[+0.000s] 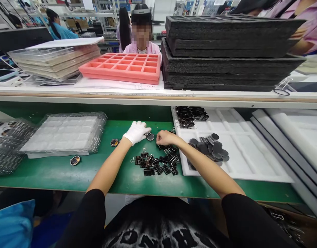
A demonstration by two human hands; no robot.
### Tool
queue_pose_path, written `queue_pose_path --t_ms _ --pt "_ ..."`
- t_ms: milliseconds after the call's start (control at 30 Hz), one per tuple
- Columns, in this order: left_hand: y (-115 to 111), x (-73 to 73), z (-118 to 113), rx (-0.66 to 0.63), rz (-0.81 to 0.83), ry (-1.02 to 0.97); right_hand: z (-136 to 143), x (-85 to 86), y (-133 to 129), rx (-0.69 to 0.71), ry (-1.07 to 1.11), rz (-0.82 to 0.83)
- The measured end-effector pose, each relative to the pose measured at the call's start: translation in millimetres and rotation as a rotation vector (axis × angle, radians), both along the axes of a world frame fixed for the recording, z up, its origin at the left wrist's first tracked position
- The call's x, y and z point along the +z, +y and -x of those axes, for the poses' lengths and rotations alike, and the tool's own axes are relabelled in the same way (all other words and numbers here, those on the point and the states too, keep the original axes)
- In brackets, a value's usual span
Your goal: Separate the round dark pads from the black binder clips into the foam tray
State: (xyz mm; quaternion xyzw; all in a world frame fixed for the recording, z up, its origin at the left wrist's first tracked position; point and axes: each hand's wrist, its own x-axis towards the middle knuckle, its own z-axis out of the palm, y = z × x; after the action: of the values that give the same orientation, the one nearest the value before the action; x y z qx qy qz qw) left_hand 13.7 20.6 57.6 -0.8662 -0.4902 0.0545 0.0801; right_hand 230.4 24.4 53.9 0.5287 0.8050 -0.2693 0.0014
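My left hand [136,132], in a white glove, pinches a small round disc [150,137] with a dark grey face and a shiny rim. Just to the right, my bare right hand [165,137] is closed with fingertips together; whatever they hold is hidden. Below the hands spreads a pile of black binder clips [155,165], some reaching under my right hand. Two round metal-rimmed pieces with dark and orange faces lie left of my gloved hand: one round piece [114,142] close by, another round piece [75,160] farther off.
A white foam tray [248,155] at the right bears grey discs [212,148] and more black clips [186,115]. Clear plastic trays [62,132] stand left. Over the green bench [109,175], a shelf edge [148,100] carries red foam [122,67] and black foam stacks [225,69]. A person sits opposite.
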Motion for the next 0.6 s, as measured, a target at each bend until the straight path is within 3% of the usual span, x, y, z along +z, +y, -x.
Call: queue_pose_path --t_ms 233,433,533,600 --pt "-12.0 -20.3 -1.0 0.276 -0.074 -0.163 -8.4 0.0 4.0 -0.336 0.164 -0.223" --pt "-16.1 -38.9 -0.1 0.339 -0.115 -0.257 1.9 -2.0 7.7 -0.224 0.084 -0.124" --pt "-19.9 -44.8 -4.3 0.410 -0.142 -0.325 5.9 8.1 10.3 -0.208 -0.030 -0.064" --pt "-21.8 -47.1 -7.8 0.438 -0.152 -0.355 11.9 16.0 12.4 -0.266 -0.058 -0.125"
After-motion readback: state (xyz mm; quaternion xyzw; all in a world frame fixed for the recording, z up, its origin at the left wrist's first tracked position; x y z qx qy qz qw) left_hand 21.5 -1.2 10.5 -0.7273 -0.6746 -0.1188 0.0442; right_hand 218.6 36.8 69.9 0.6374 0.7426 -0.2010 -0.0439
